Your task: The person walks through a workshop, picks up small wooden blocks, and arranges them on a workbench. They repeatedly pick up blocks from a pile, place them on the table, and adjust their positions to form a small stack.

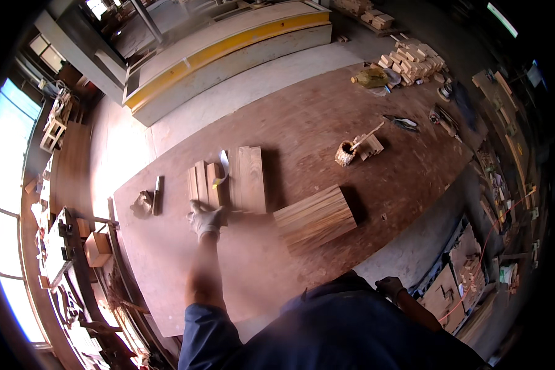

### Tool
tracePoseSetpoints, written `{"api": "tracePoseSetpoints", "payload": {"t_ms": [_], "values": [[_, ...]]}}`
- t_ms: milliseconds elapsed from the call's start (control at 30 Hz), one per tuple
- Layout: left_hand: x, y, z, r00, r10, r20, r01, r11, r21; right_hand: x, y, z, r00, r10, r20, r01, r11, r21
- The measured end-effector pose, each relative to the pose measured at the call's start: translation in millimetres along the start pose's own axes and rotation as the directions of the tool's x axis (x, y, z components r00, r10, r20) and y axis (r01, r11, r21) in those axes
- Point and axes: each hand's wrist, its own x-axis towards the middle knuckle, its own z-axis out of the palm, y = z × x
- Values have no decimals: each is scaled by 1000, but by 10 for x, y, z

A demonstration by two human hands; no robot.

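My left hand (206, 221), in a pale glove, reaches over the brown table (327, 117). Its fingers and thumb are spread apart at the near end of several narrow wooden blocks (198, 182) lying side by side. A curled white strip with a yellow end (222, 169) rests on them. Just to the right lies a group of wider boards (250, 179). A larger stack of striped wooden pieces (316, 219) sits nearer my body. Beside my body, past the table's near edge, my right hand (390, 287) is in shadow with curled fingers; whatever they may hold is hidden.
At the right stand a crusted pot (345, 154) with a stick and a small wood block (370, 147). Farther back are pliers-like tools (402, 123), a yellowish bottle (370, 78) and piled wood offcuts (413, 61). A dark crumpled object (143, 205) lies far left.
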Motion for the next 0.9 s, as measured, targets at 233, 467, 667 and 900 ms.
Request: {"api": "tracePoseSetpoints", "payload": {"t_ms": [233, 467, 667, 900], "values": [[418, -145, 231, 972, 231, 48, -231, 973, 7, -16, -283, 36, 996, -88, 9, 87, 993, 80], [338, -64, 346, 932, 361, 22, -361, 933, -10, -8, -161, 117, 998, -62, 32, 59, 995, 82], [-56, 409, 1047, 591, 806, 4, -796, 583, 164, -25, -143, 85, 1000, -14, 28, 14, 1000, 0], [-173, 975, 1247, 438, 799, 412, -830, 184, 527, -131, -226, 55, 1000, -29, -12, 30, 993, 114]]}}
